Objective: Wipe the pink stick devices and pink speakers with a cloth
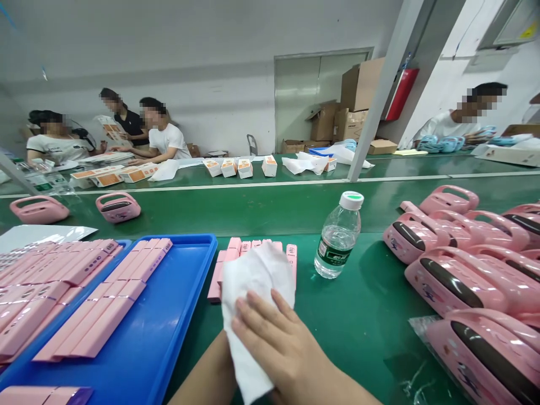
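A white tissue or cloth [259,275] is spread between my two hands, above the green work surface. My right hand [274,340] lies flat on its near side, fingers stretched out and pressed against it. Behind the sheet is my left hand [225,351]; only the wrist and forearm show, and its fingers are hidden. Just beyond the sheet, several pink rectangular pieces [291,256] stand in a row, partly covered from view. To their right stands a capped, clear water bottle [335,239] with a green label.
At left, a blue tray [169,315] holds long pink pieces [109,304]. Glossy pink handled housings [455,281] crowd the right side. Two more pink housings [118,208] sit at the far left. Across the green bench, several people work near white-and-orange boxes [244,167].
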The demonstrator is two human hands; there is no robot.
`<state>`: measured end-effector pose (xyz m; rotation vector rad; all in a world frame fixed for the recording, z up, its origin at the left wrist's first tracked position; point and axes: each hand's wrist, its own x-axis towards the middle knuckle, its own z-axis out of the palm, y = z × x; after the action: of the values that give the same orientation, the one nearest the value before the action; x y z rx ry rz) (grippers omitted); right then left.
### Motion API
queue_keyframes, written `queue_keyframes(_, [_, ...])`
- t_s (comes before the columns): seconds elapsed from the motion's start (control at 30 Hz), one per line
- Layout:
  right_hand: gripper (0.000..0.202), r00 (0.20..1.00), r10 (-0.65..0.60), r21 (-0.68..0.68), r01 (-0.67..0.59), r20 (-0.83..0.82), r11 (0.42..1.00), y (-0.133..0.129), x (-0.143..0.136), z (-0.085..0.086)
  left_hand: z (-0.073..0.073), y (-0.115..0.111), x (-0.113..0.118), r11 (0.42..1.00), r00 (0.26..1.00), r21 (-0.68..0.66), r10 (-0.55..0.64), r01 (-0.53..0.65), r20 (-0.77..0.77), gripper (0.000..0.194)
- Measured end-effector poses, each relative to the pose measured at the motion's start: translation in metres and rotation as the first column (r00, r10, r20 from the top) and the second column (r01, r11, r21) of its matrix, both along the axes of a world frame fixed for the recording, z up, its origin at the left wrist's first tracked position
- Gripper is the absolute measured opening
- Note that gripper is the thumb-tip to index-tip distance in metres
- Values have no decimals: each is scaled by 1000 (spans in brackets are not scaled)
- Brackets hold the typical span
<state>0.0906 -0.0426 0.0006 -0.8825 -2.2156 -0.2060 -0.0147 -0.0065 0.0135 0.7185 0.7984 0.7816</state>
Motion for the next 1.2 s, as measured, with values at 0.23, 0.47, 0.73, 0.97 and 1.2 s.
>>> queue_keyframes(0.23, [44,874,-278,-254,185,-399,949,25,32,0,-6,5,23,991,991,51,-119,122,-56,32])
queue_keyframes(0.47, [35,810,-380,-355,229,-447,906,19,56,-6,-9,4,29,981,961,30,-184,194,-206,50])
queue_keyframes(0.73, [19,851,-471,-378,368,-231,850,-5,65,27,5,37,21,985,939,158,113,-64,-326,35])
queue_keyframes(0.97, [17,551,-819,-461,775,160,432,-34,170,134,39,81,43,914,722,352,104,202,-684,52])
queue_keyframes(1.2, [25,246,-791,-385,923,560,15,19,269,126,37,171,117,874,535,331,99,356,-839,32])
